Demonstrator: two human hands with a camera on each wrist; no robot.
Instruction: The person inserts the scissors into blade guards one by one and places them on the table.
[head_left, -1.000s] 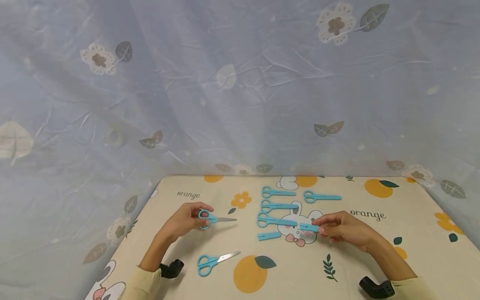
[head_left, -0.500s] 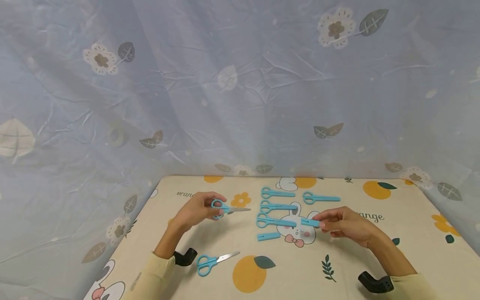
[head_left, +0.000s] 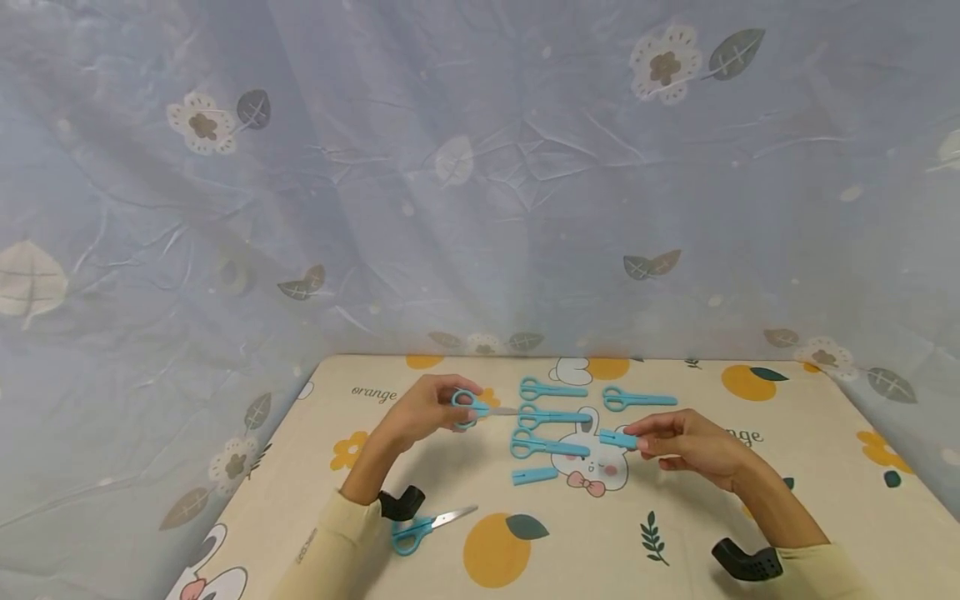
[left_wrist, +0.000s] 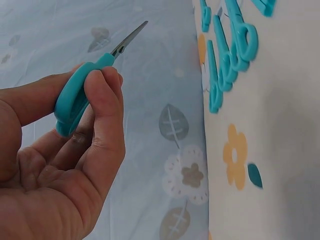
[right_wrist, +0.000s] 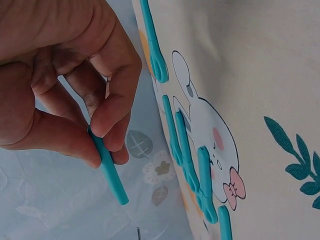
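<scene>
My left hand pinches a pair of blue-handled scissors by the finger loops. Their bare metal blades point right, toward the other hand. Between thumb and fingertips, my right hand holds a blue scissors cover, its free end facing left. Both hands are raised over the table, and a gap separates the blade tip from the cover. Below the left forearm lies a second uncovered pair of scissors, its handle partly behind the wrist camera. Another loose blue cover rests near the middle of the table.
Several covered scissors lie in a column at the table's centre, among them the nearest pair. One more covered pair is to their right. A patterned cloth spreads over the table, and a grey-blue curtain hangs behind.
The left hand has moved right and a little away from me with the scissors, nearing the cover. My right hand has risen slightly, still holding the cover.
</scene>
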